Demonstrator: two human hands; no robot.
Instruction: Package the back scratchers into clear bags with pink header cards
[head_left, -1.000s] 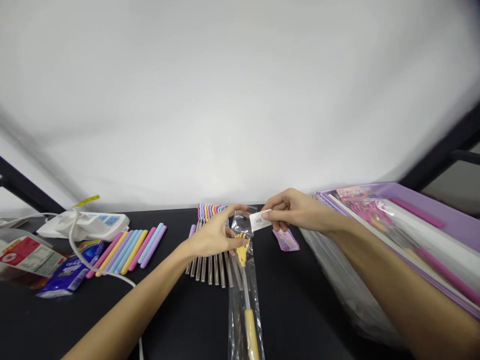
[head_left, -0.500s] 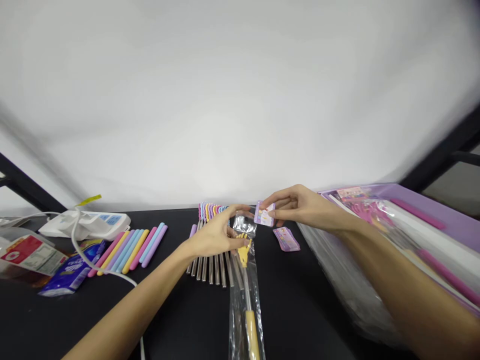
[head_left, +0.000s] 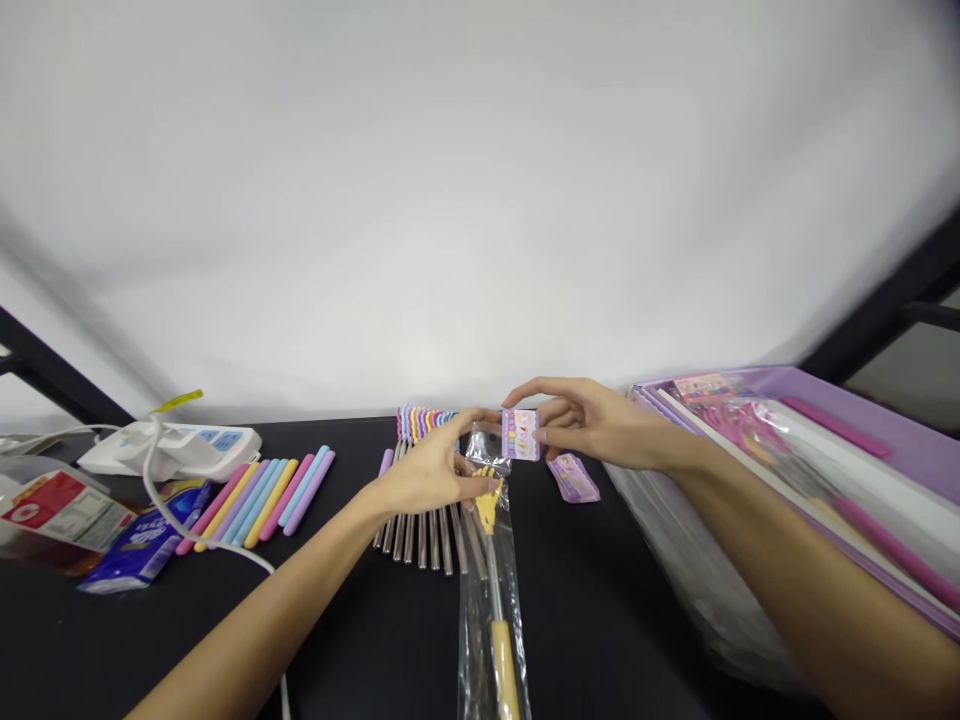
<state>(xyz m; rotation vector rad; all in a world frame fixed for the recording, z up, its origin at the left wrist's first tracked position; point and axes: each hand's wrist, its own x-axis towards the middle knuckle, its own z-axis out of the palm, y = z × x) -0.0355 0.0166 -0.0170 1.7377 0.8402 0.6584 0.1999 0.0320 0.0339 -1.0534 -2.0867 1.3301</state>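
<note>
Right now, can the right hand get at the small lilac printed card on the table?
Probably yes. The right hand sits just above the small lilac printed card, and nothing lies between them on the black tabletop. It is holding a second pink-and-lilac printed card, though, so it would likely have to free itself first.

Small lilac printed card (head_left: 520, 434), held upright, just beside the crinkled top of a clear plastic bag (head_left: 477, 600).

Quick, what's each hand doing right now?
Left hand: closed, holding the clear plastic bag near its top.
Right hand: closed, pinching a small lilac printed card.
</note>
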